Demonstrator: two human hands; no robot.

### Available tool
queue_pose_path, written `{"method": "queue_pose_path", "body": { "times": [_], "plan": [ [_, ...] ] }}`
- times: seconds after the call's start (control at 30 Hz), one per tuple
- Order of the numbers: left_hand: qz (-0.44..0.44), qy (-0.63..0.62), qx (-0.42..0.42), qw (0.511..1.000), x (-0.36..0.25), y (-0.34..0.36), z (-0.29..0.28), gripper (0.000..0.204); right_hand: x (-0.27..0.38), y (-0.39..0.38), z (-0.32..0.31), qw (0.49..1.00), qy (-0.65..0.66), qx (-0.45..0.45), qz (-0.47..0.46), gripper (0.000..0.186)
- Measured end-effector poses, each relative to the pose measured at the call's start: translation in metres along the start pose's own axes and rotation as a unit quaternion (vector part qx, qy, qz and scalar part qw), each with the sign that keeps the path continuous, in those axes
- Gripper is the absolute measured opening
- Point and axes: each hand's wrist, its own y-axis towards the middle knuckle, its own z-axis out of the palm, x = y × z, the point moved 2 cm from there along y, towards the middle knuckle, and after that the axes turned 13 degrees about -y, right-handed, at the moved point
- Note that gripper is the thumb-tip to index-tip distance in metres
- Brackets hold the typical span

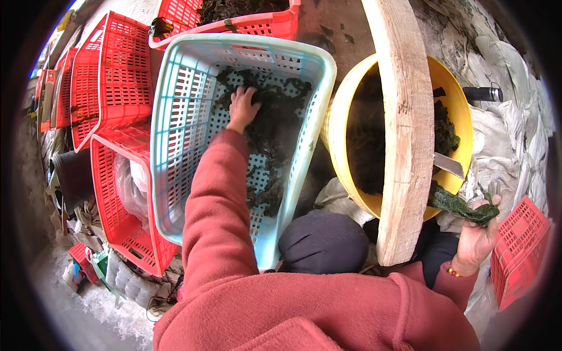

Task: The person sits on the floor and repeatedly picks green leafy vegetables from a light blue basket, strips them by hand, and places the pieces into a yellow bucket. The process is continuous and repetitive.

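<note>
My left hand [242, 110] reaches down into a pale blue slotted basket [175, 152]. Its fingers are spread on the dark, wet seaweed [278, 120] lying across the basket floor; no piece is visibly gripped. On the right, my right hand [475, 238] pinches a strip of green seaweed [462, 206] that stretches back toward the wooden plank. This plank [405, 117] crosses over a yellow bucket [462, 128], and a flat metal blade [448, 165] sticks out from its right edge. Under the plank, the bucket holds more dark seaweed [446, 130].
Red slotted baskets [124, 64] stand at the left; another red basket [257, 24] with dark seaweed is beyond the blue one. A lower-left red basket [126, 228] holds clear plastic. White sacking [503, 140], a black bottle [481, 94] and a red basket [521, 245] lie at right.
</note>
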Motion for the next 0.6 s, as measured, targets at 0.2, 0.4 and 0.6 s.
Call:
{"method": "queue_pose_path", "body": {
  "times": [0.2,0.4,0.6],
  "plan": [
    [-0.13,0.068,0.203,0.968,-0.015,-0.161,-0.024,0.056,-0.001,-0.005,-0.01,1.0,0.022,-0.006,0.006,0.039],
    [-0.121,0.129,0.19,0.966,-0.037,-0.157,-0.032,0.037,-0.002,-0.012,-0.006,0.998,0.03,0.059,-0.01,0.04],
    [-0.11,-0.023,-0.116,0.987,-0.025,-0.114,0.011,0.026,0.006,-0.018,0.003,0.993,-0.001,0.105,-0.051,0.037]
  ]
}}
